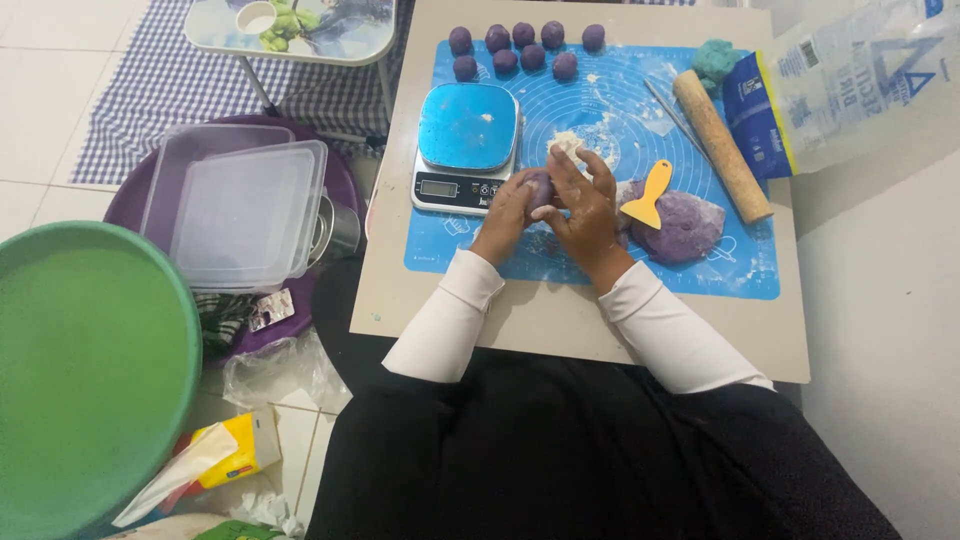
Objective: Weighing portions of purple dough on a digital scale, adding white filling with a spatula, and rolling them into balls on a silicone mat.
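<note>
Black-clothed lap and two white sleeves (445,320), nearest the viewer at 6 o'clock. Left hand (508,212) and right hand (583,205): both are cupping one small purple dough piece (540,188) between them above the blue silicone pastry mat (600,262), fingers curled closely round it. Judgement: light, even pressure and steady turning would be keeping the ball round and smooth.

Blue-topped digital kitchen scale (467,145), just beside the left hand at 10 o'clock. Yellow plastic scraper (648,195) and large purple dough lump (683,225), at 3 o'clock, close to the right wrist. Row of finished purple dough balls (523,48) at 12 o'clock. Wooden rolling pin (720,145) at 2 o'clock. Open room: bare mat at 12 o'clock; beige table edge (560,340) lying near the forearms.
</note>
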